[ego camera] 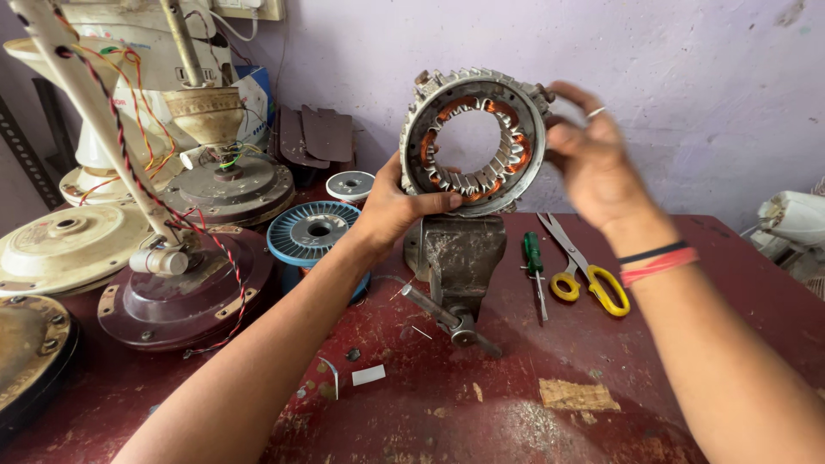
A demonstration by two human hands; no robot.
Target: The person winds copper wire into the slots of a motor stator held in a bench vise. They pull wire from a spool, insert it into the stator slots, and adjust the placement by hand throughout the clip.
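Note:
A round metal motor stator (524,129) with copper windings on its inner teeth stands upright above a small grey bench vise (457,258). My left hand (395,206) grips its lower left rim, thumb lying along the bottom of the ring. My right hand (593,163) holds the upper right rim with the fingertips; there is a ring on one finger and bands on the wrist. Whether the vise jaws clamp the stator cannot be seen.
Yellow-handled scissors (593,279) and a green screwdriver (534,258) lie right of the vise on the worn red table (516,404). A blue wire spool (314,232) and several ceiling-fan motor housings (180,292) crowd the left side. A purple wall stands close behind.

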